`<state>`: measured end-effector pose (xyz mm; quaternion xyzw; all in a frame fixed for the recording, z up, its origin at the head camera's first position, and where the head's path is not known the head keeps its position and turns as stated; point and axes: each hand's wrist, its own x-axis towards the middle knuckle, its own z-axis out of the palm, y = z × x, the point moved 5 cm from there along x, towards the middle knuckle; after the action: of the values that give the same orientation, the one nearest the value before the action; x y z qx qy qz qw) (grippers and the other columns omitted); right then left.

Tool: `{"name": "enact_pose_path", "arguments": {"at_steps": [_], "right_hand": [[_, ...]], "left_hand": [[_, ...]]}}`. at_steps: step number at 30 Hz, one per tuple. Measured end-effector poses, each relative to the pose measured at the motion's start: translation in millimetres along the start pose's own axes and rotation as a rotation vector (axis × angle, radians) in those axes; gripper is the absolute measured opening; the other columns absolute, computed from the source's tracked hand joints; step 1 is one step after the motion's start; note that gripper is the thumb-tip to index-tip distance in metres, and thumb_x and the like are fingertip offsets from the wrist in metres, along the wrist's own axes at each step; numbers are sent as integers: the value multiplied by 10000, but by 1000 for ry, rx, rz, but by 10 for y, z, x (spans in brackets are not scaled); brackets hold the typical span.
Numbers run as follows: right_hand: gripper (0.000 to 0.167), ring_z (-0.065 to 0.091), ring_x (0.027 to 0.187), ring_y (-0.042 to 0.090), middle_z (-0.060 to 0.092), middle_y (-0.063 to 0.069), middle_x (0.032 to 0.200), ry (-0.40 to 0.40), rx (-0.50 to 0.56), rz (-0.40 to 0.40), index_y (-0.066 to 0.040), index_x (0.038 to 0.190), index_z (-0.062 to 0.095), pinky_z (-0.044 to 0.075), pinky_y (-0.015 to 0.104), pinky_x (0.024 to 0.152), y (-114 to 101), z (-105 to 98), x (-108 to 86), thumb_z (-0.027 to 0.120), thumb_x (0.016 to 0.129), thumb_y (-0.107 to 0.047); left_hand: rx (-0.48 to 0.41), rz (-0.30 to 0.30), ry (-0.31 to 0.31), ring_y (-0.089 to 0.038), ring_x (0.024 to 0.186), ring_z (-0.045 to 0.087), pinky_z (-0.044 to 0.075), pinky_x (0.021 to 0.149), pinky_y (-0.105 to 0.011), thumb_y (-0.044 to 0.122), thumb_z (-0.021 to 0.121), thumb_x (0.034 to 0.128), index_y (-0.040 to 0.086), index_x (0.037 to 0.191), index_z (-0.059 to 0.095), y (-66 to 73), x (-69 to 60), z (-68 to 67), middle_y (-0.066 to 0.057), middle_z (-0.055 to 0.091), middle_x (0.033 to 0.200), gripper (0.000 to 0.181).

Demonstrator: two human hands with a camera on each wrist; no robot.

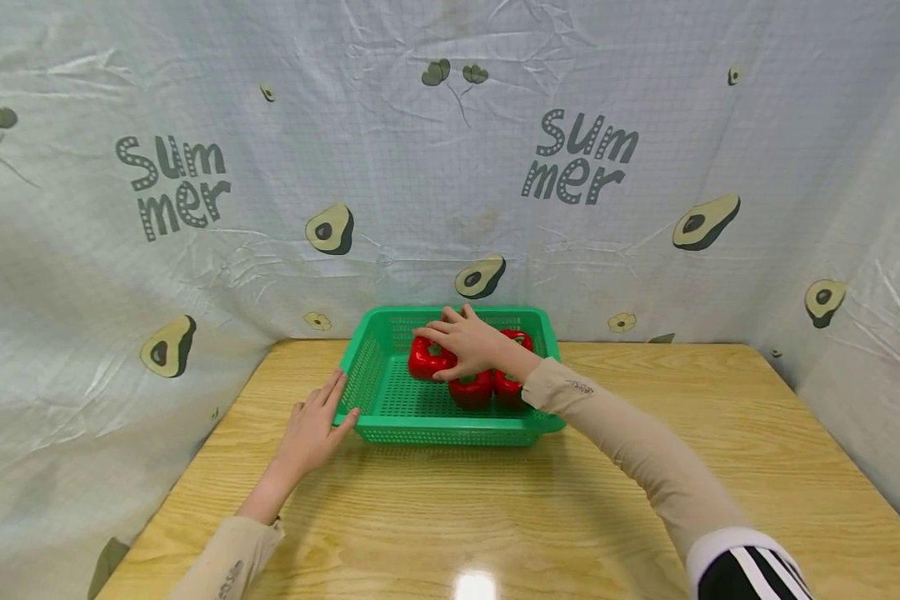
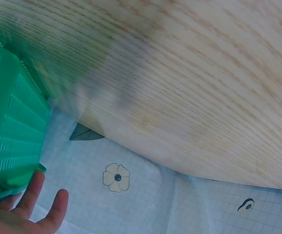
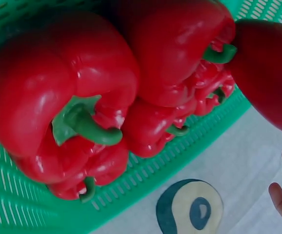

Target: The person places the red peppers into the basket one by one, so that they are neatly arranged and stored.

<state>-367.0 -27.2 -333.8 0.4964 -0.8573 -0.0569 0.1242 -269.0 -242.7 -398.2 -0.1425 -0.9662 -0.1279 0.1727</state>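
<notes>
In the head view, my right hand is over the green plastic basket, with thumb and fingers spread around a red bell pepper. That pepper shows at the right edge of the right wrist view, near two fingertips; the rest of the grip is out of frame. Several other red bell peppers with green stems are packed in the basket's right part. My left hand touches the basket's left rim with fairly straight fingers against its outer side.
The basket stands on a wood-grain table, close to its back edge. Behind and at the sides hangs a pale cloth printed with avocados and lettering. The basket's left part shows its bare perforated bottom.
</notes>
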Motion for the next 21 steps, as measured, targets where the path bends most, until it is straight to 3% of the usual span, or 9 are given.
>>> {"name": "enact_pose_path", "arguments": {"at_steps": [11, 16, 21], "right_hand": [[698, 343, 1109, 210, 426, -5, 1353, -78, 41, 22, -202, 1387, 325, 295, 420, 871, -30, 191, 134, 540, 808, -527], [701, 265, 1292, 311, 376, 10, 1404, -164, 56, 44, -220, 1407, 279, 251, 517, 998, -49, 298, 164, 534, 821, -507], [700, 243, 1314, 333, 354, 19, 1424, -197, 86, 75, -227, 1410, 271, 219, 551, 1022, -52, 360, 159, 544, 823, -493]], "left_hand": [[-4, 3, 0, -368, 1171, 430, 360, 823, -572, 383, 430, 917, 16, 1398, 275, -16, 17, 3, -151, 271, 1454, 625], [-5, 1, -8, -369, 1178, 426, 356, 832, -580, 370, 444, 914, 14, 1396, 278, -4, 18, -4, -155, 271, 1453, 622], [-3, 2, -6, -368, 1179, 427, 358, 833, -579, 382, 435, 916, 12, 1396, 277, 0, 7, 5, -154, 274, 1452, 626]]}}
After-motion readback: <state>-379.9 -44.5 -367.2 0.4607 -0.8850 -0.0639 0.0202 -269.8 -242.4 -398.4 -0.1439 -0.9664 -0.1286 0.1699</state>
